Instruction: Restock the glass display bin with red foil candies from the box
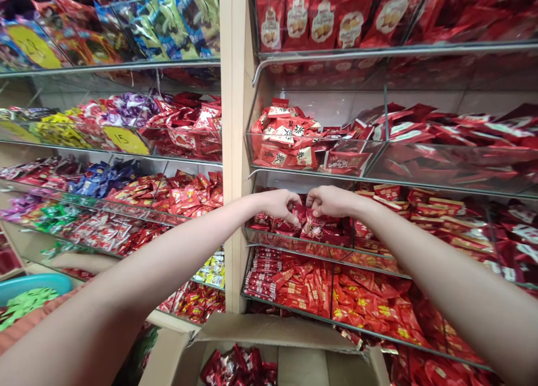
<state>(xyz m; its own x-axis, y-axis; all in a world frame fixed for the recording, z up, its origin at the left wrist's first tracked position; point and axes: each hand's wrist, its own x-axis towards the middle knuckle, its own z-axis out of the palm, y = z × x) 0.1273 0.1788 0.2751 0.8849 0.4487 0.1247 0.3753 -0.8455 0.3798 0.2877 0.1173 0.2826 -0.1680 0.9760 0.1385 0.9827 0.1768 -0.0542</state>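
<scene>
Both arms stretch out over a cardboard box to a shelf bin of dark red candy packets. My left hand [282,204] is closed, its fingers curled at a shiny red packet [299,213]. Close beside it, my right hand [330,200] pinches the top of another wrapped candy packet [313,227], which has pale print. Loose packets lie under and around both hands in the clear-fronted bin [294,240]. Below, the open cardboard box [302,327] contains a heap of similar dark red packets [239,366].
A wooden post [234,122] divides the shelves. Clear dividers separate bins of wrapped sweets above, below and on both sides. Clear lips edge the shelves. At the left are another person's forearm [86,261] and a blue basin [50,284] with green pieces. Yellow price tags [126,140] hang on the left.
</scene>
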